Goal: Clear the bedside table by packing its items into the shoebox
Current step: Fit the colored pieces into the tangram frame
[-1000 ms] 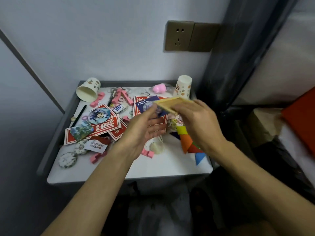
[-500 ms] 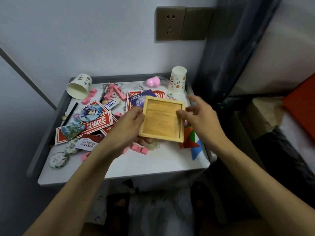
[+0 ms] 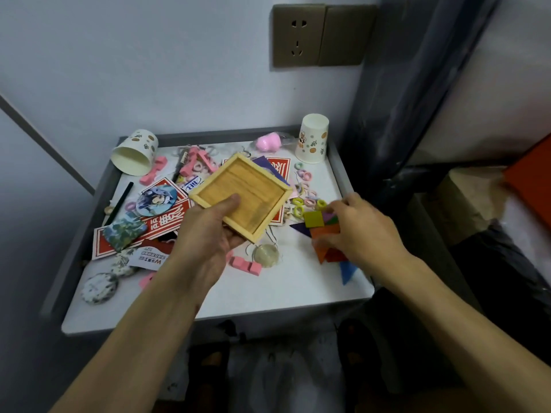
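Observation:
The white bedside table (image 3: 292,293) is littered with small items. My left hand (image 3: 202,248) grips an empty square wooden tray (image 3: 247,189) by its near corner, thumb on top, holding it tilted above the table's middle. My right hand (image 3: 366,231) reaches down at the right edge and pinches a pile of coloured tangram pieces (image 3: 314,219), mostly orange with a yellow square on top. A blue triangle (image 3: 347,271) lies just in front of that hand. No shoebox is in view.
A tipped paper cup (image 3: 134,153) lies back left and an upside-down one (image 3: 313,138) stands back right beside a pink sponge (image 3: 268,143). Red cards (image 3: 161,225), a round badge (image 3: 156,199), pink clips (image 3: 246,265) and small rings (image 3: 304,201) are scattered about. A dark curtain (image 3: 402,99) hangs right.
My right hand let go of the wooden tray and dropped to the tangram pieces on the right. My left hand now holds the tray alone and has turned it diagonally.

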The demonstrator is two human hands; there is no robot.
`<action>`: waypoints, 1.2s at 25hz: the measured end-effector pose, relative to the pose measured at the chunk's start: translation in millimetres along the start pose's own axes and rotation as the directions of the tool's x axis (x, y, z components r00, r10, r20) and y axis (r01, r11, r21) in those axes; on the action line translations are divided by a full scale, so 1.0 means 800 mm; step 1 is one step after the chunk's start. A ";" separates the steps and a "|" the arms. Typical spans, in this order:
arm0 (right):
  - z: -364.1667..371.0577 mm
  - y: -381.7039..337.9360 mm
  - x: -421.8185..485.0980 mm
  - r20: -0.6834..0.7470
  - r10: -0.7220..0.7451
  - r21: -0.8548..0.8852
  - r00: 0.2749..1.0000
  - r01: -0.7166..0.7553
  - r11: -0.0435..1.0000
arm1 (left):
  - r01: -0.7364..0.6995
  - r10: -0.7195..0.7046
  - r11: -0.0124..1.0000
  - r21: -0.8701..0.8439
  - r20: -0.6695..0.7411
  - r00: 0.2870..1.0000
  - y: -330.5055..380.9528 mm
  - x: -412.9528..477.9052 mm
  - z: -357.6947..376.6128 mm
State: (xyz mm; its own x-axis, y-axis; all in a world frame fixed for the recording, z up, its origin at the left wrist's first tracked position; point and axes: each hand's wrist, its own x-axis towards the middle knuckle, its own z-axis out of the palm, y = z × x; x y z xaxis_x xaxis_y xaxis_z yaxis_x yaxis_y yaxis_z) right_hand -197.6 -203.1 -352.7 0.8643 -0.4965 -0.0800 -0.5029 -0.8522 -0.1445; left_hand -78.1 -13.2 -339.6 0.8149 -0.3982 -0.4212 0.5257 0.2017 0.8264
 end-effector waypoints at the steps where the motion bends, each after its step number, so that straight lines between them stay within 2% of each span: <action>1: 0.005 0.001 -0.003 0.039 0.005 -0.070 0.999 -0.003 0.998 | 0.009 -0.009 1.000 -0.009 -0.007 1.000 0.001 0.002 -0.003; 7: 0.019 0.003 0.009 0.019 0.014 -0.030 1.000 -0.014 0.999 | 0.046 -0.047 0.999 0.005 0.041 0.998 -0.011 0.003 -0.001; 9: 0.019 0.003 0.011 0.049 0.035 0.078 0.998 -0.038 0.996 | 0.067 -0.067 0.998 -0.001 0.054 0.996 -0.012 0.003 -0.002; 11: 0.010 0.007 0.013 0.009 0.068 0.305 0.998 -0.068 0.950 | 0.097 -0.097 0.995 0.008 0.074 0.993 -0.014 0.004 -0.003; 13: -0.009 0.011 0.013 -0.066 0.100 0.558 0.993 -0.047 0.829 | 0.125 -0.126 0.992 0.024 0.091 0.988 -0.014 0.005 -0.002; 15: -0.031 0.004 0.008 -0.132 0.096 0.814 0.987 0.052 0.578 | 0.160 -0.167 0.985 0.056 0.137 0.976 -0.016 0.003 0.002; 16: -0.037 -0.004 0.004 -0.144 0.081 0.884 0.986 0.091 0.459 | 0.180 -0.191 0.981 0.074 0.173 0.966 -0.017 0.002 0.006; 17: -0.037 -0.013 0.002 -0.145 0.060 0.912 0.988 0.110 0.395 | 0.197 -0.214 0.976 0.098 0.213 0.953 -0.019 0.000 0.009; 18: -0.034 -0.023 -0.001 -0.142 0.037 0.912 0.989 0.117 0.394 | 0.206 -0.232 0.970 0.125 0.251 0.940 -0.021 -0.001 0.013; 22: -0.020 -0.041 -0.006 -0.188 -0.033 0.782 0.982 0.170 0.600 | 0.176 -0.235 0.965 0.194 0.350 0.907 -0.021 -0.007 0.019; 26: -0.019 -0.036 -0.005 -0.285 -0.133 0.586 0.949 0.282 0.760 | 0.136 -0.229 0.949 0.286 0.322 0.919 -0.016 -0.005 0.017; 28: -0.017 -0.036 -0.004 -0.256 -0.141 0.555 0.956 0.265 0.788 | 0.114 -0.214 0.939 0.324 0.293 0.932 -0.016 -0.002 0.016; 30: -0.018 -0.032 0.000 -0.249 -0.077 0.600 0.965 0.216 0.770 | 0.083 -0.190 0.931 0.356 0.276 0.942 -0.015 0.001 0.014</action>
State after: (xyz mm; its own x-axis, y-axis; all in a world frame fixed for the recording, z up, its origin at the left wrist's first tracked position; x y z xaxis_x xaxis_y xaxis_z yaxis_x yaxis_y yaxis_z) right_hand -185.0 -183.6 -335.1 0.8722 -0.4551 0.1795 -0.1985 -0.6646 -0.7203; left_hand -86.2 -25.9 -345.4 0.6005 -0.6605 -0.4506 0.4703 -0.1640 0.8671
